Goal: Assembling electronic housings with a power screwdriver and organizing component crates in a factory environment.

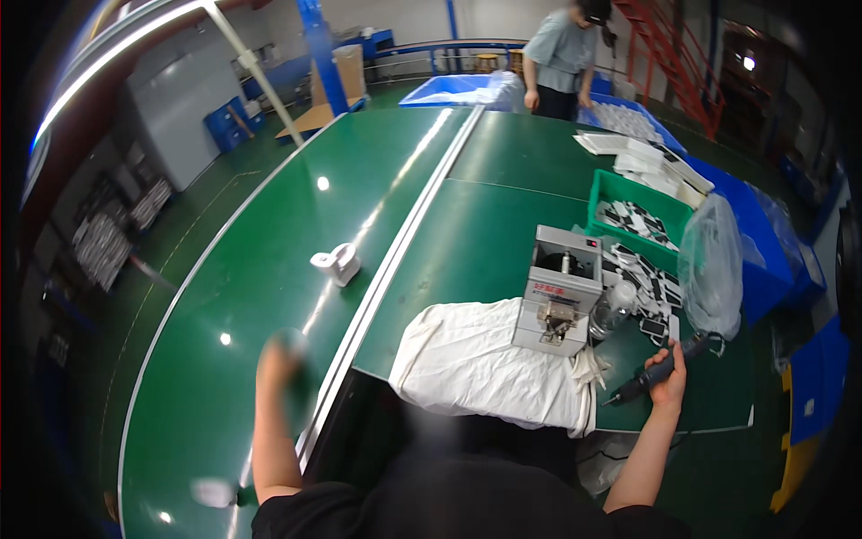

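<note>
Over the green belt on the left is my left hand, smeared by motion, so its fingers cannot be made out. Farther up that belt stands a white plastic part with a ring-shaped end; another white part, blurred, lies near the lower edge. On the right my right hand is closed around a dark electric screwdriver, its tip pointing left. A small white piece rises at the fingertips of that hand. Left of the screwdriver sits a grey screw feeder.
White cloth covers the table's near edge. Beside the feeder are a clear jar and a pile of black-and-white parts. Behind lie a green bin and clear bag. A person stands by blue bins.
</note>
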